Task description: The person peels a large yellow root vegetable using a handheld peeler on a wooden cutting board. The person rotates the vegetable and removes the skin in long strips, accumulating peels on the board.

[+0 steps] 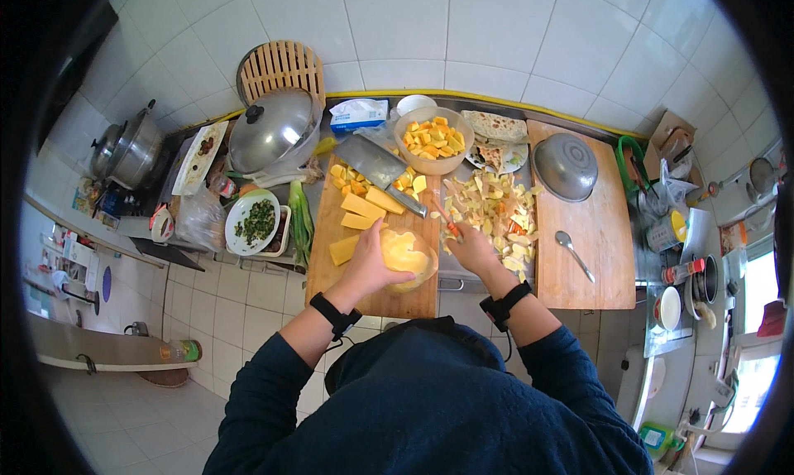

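Observation:
My left hand [370,261] grips the left side of a large, partly peeled pumpkin piece [409,258] on a wooden cutting board [378,298]. To its right, my right hand [473,250] is closed around the orange handle of a peeler [448,220], held apart from the pumpkin. A broad cleaver [378,164] lies across the board's far part, over cut pumpkin cubes [347,176]. Thick pumpkin strips [361,209] lie between the cleaver and my left hand. Behind the board, a plastic bowl [428,164] holds more cubes. Peelings [496,208] are spread on the counter right of the board.
A second board [583,289] at right bears an upturned metal bowl [566,166] and a spoon [575,256]. Flatbreads [495,126] lie on a plate behind the peelings. At left are a lidded pan [271,130], celery-like stalks [301,220] and a plate of chopped greens [253,223].

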A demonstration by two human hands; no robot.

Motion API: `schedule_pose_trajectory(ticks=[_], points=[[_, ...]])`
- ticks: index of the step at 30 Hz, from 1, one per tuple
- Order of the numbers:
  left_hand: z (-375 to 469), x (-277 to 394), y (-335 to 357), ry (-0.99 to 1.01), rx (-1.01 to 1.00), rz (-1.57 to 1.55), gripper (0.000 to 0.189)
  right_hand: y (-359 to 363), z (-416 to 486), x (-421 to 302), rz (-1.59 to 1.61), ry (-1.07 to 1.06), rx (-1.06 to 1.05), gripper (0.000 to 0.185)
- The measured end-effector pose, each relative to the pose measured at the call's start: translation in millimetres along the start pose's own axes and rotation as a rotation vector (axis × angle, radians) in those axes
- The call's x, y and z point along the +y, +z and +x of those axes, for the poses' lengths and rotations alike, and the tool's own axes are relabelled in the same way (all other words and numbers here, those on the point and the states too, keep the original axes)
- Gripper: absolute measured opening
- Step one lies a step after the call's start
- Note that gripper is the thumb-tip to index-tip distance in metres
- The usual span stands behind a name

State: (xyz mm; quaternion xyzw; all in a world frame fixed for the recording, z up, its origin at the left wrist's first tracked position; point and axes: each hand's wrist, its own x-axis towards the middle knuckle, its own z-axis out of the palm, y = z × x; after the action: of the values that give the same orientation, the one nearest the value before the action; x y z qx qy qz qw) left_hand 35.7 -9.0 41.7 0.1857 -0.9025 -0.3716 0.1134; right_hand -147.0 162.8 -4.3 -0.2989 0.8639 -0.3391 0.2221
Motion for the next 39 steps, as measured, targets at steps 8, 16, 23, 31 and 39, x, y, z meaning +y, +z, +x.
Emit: schedule_pose_trajectory(ticks=[8, 16, 23, 31, 39], points=[[9, -15, 1, -0.140, -0.066, -0.253, 0.102, -2, -10, -27, 0.461, 0.302, -0.424, 0.057], [-2, 19, 4, -0.169, 0.065, 0.010, 0.101, 6, -10, -37, 0.638, 0.305, -0.427, 0.062], [21, 35, -5, -0.239, -0.006, 0.154, 0.095, 6, -9, -27, 0.812, 0.372, -0.439, 0.061], [48, 18, 2, -0.241, -0.021, 0.098, 0.093, 17, -9, -21, 0.070, -0.057, 0.053, 0.036], [54, 12, 9, -0.240, 0.014, 0.096, 0.092, 9, -16, -46, -0.026, -0.101, 0.095, 0.025]])
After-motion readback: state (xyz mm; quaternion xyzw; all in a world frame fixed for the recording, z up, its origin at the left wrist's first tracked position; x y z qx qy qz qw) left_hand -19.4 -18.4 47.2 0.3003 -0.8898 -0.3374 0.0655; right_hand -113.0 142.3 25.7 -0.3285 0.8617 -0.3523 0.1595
